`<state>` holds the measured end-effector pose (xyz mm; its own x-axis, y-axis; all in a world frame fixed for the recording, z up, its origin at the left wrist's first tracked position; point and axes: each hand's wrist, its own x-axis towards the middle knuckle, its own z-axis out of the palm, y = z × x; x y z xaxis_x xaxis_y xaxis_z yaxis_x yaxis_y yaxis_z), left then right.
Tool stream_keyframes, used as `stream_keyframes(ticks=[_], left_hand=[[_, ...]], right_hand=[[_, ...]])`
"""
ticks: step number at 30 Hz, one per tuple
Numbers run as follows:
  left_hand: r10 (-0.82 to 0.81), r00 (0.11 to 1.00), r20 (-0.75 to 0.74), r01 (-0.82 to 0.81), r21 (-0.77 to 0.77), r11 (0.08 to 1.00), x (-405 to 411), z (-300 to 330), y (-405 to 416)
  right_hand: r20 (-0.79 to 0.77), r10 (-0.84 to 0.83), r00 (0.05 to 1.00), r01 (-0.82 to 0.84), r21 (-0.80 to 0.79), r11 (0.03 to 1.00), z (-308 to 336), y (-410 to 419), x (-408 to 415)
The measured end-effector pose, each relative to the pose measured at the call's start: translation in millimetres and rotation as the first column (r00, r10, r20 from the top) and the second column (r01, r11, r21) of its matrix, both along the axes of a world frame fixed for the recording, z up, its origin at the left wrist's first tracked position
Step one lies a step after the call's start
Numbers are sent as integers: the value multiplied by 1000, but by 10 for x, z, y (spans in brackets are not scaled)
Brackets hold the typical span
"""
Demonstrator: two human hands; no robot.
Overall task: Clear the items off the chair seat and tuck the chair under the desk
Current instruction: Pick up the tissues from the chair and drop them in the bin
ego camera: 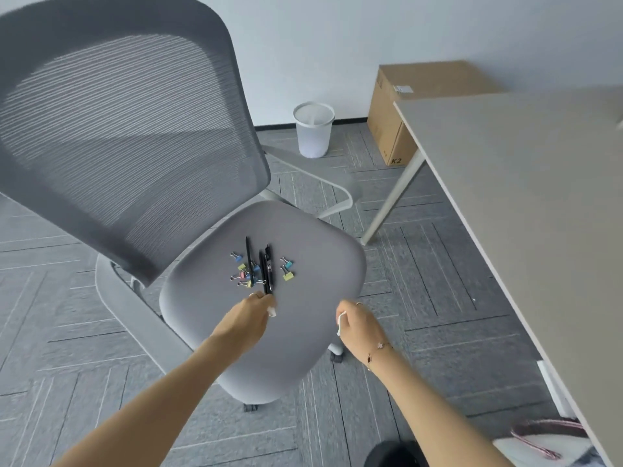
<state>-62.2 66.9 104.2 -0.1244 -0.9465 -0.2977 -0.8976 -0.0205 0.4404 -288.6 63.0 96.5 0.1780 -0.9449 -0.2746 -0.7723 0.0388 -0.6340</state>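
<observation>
Open carpet (421,281) between chair seat (303,264) edge and bench (522,183); left hand (249,315) fingers pinching pens (266,267), right hand (357,323) loosely curled, empty.

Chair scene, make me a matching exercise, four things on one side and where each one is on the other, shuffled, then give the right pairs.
Things:
1. pens
2. bin
3. cardboard box
4. left hand

Places:
A. on the floor by the wall, behind the desk
B. at the near ends of the pens
C. on the chair seat among the clips
D. on the floor against the wall, beyond the chair

Pairs: 1-C, 2-D, 3-A, 4-B
</observation>
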Motion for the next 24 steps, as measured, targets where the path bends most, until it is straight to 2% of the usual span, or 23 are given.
stream_keyframes(ticks=[2,6,9,13,16,19,24], left_hand=[[-9,1000,14,9,43,999,-211,56,35],[-38,997,-62,41,42,998,-741,160,296],[-91,994,-63,95,74,993,-1120,168,579],[-133,988,-77,141,112,984,-1616,56,948],[-191,980,-51,198,244,949,-1993,-106,1346],[-279,959,-49,277,374,885,-2337,-331,1724],[-295,949,-113,310,499,809,-2808,-578,2171]], right_hand=[[6,-54,999,54,31,998,52,141,-180],[-34,-111,993,113,76,991,90,518,-660],[-108,-120,987,133,124,983,-6,884,-1068],[-136,-211,968,232,156,960,-187,1414,-1578],[-170,-261,950,298,245,923,-361,1910,-1855],[-218,-239,946,302,333,893,-506,2349,-2058],[-193,-218,957,281,418,864,-626,2779,-2266]])
